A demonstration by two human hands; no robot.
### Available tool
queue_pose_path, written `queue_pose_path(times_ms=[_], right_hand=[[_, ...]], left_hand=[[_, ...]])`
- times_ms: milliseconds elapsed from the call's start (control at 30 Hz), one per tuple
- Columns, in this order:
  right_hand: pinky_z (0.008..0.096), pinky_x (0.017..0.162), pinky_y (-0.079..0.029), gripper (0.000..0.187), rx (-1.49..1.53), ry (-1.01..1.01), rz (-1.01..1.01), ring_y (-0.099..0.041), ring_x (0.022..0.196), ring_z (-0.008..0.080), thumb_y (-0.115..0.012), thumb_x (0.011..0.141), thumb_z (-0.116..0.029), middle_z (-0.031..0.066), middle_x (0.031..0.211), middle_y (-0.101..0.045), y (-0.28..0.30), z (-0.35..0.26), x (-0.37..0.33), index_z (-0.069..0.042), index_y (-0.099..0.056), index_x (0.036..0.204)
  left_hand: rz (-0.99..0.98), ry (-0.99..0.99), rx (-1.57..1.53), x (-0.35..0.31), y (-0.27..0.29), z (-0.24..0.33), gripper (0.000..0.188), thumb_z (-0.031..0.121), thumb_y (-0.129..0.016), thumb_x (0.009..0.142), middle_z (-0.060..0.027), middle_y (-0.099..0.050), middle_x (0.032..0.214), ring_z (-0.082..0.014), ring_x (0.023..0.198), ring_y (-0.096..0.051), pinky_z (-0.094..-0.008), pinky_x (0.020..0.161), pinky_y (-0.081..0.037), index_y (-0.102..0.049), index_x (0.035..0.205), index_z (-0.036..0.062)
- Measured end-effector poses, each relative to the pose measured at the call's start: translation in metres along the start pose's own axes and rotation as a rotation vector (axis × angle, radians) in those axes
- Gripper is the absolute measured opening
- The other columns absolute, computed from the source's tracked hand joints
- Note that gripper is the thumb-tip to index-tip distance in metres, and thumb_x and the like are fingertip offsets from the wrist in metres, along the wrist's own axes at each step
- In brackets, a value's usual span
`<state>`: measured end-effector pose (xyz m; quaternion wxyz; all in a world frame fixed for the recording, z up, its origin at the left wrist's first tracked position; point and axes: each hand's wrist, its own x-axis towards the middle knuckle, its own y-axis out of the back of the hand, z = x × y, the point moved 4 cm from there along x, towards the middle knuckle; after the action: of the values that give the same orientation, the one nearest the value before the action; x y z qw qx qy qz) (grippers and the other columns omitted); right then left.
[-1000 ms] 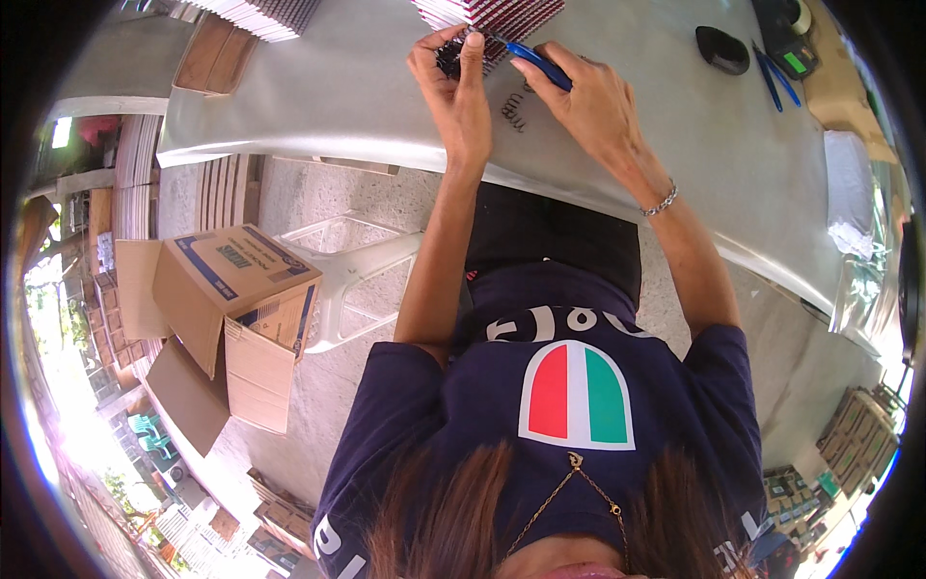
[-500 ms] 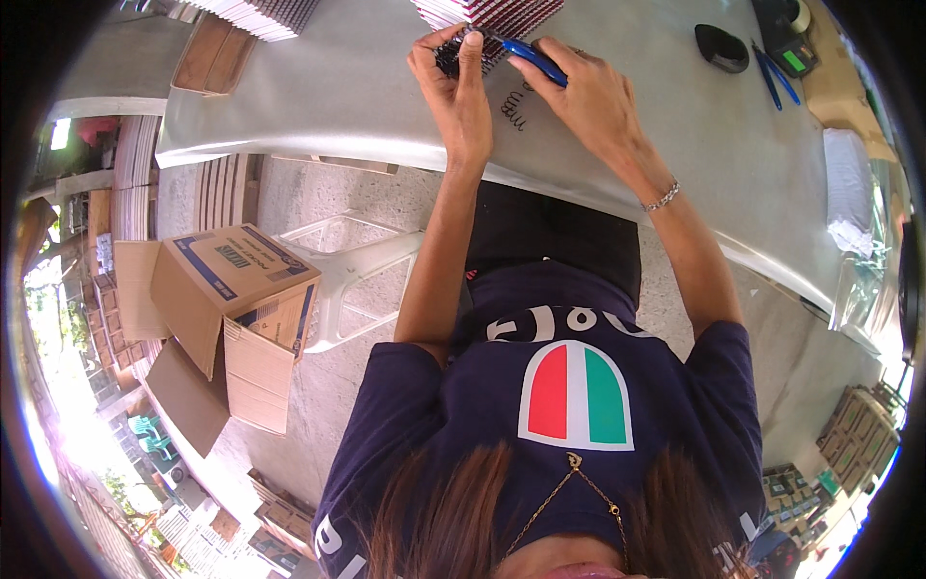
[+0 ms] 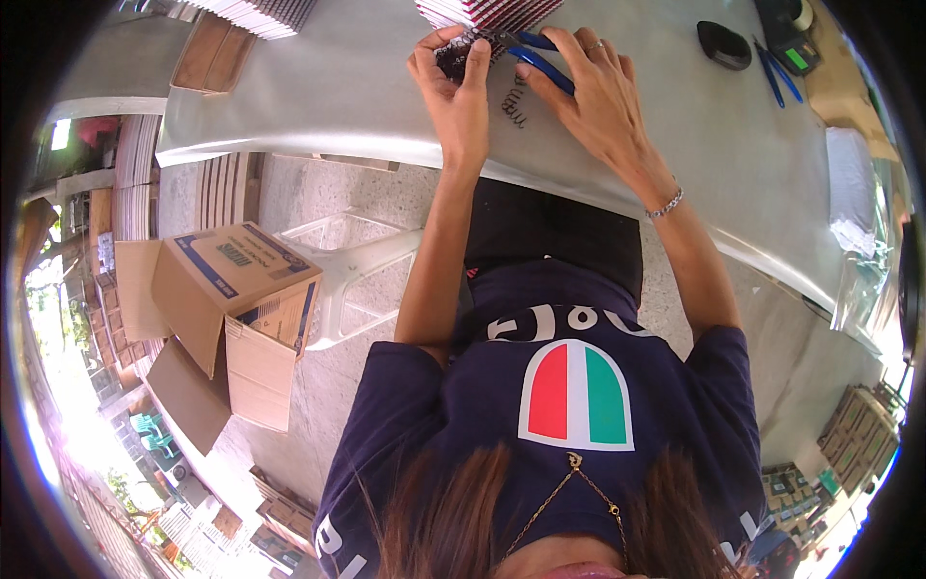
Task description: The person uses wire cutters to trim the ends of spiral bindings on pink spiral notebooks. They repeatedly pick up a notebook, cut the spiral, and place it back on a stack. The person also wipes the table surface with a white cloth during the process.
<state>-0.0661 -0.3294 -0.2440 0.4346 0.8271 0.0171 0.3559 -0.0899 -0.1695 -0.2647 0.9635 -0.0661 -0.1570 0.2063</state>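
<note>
My right hand point(image 3: 606, 101) grips cutting pliers by their blue handles point(image 3: 548, 72), which are spread apart, with the jaws close to my left thumb. My left hand point(image 3: 458, 101) is closed around black spiral wire point(image 3: 451, 60), beside the corner of a stack of red-and-white-edged notebooks point(image 3: 497, 12). The exact spot where the jaws meet the wire is too small to make out. A loose cut piece of black coil point(image 3: 514, 108) lies on the table between my hands.
The grey-covered table point(image 3: 338, 96) also bears a brown box point(image 3: 214, 53), another notebook stack point(image 3: 260, 14), a black rounded object point(image 3: 722, 45), a second blue-handled tool point(image 3: 776, 75) and a white plastic-wrapped bundle point(image 3: 851, 179). An open carton point(image 3: 246, 275) stands by a white stool point(image 3: 362, 275).
The pliers' blue handles have spread apart in my right hand, and its fingers have opened a little with them. My left hand stays at the coil, nearly unmoved.
</note>
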Motion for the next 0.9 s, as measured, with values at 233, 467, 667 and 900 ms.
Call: queue_pose_path(times_ms=[233,467,667,900], right_hand=[[0.0447,0.067,-0.052,0.038,0.042,-0.015,-0.06,-0.069,0.077,0.033,-0.067,0.092,-0.045,0.0113,0.086,-0.07,-0.005,0.002,0.002,-0.012,-0.063,0.111],[0.0437,0.061,-0.054,0.035,0.087,-0.127,-0.162,-0.07,0.07,0.033,-0.067,0.092,-0.044,0.0097,0.08,-0.07,0.0,-0.005,0.002,-0.01,-0.063,0.102],[0.0452,0.072,-0.055,0.039,0.006,0.101,0.07,-0.07,0.075,0.0329,-0.067,0.092,-0.046,0.0097,0.086,-0.071,-0.002,-0.004,0.005,-0.011,-0.062,0.11],[0.0451,0.07,-0.055,0.039,0.052,-0.099,-0.174,-0.07,0.074,0.0335,-0.067,0.093,-0.045,0.0102,0.085,-0.069,-0.004,-0.006,0.004,-0.011,-0.061,0.112]], left_hand=[[0.046,-0.126,0.138,0.004,0.007,-0.016,0.03,0.021,-0.066,0.099,-0.0029,-0.054,0.108,-0.0086,0.097,-0.05,-0.0265,0.088,-0.04,-0.054,0.121,0.0036],[0.046,-0.131,0.137,0.004,0.006,-0.015,0.029,0.022,-0.064,0.1,-0.0028,-0.056,0.105,-0.0083,0.096,-0.051,-0.0258,0.087,-0.041,-0.054,0.12,0.0034],[0.035,-0.14,0.127,0.004,0.01,-0.013,0.03,0.023,-0.064,0.1,-0.0034,-0.056,0.106,-0.0084,0.095,-0.051,-0.0262,0.087,-0.042,-0.054,0.12,0.0028],[0.042,-0.126,0.162,0.004,0.009,-0.013,0.034,0.028,-0.062,0.102,-0.0044,-0.056,0.103,-0.0103,0.096,-0.051,-0.0273,0.088,-0.042,-0.053,0.121,0.0018]])
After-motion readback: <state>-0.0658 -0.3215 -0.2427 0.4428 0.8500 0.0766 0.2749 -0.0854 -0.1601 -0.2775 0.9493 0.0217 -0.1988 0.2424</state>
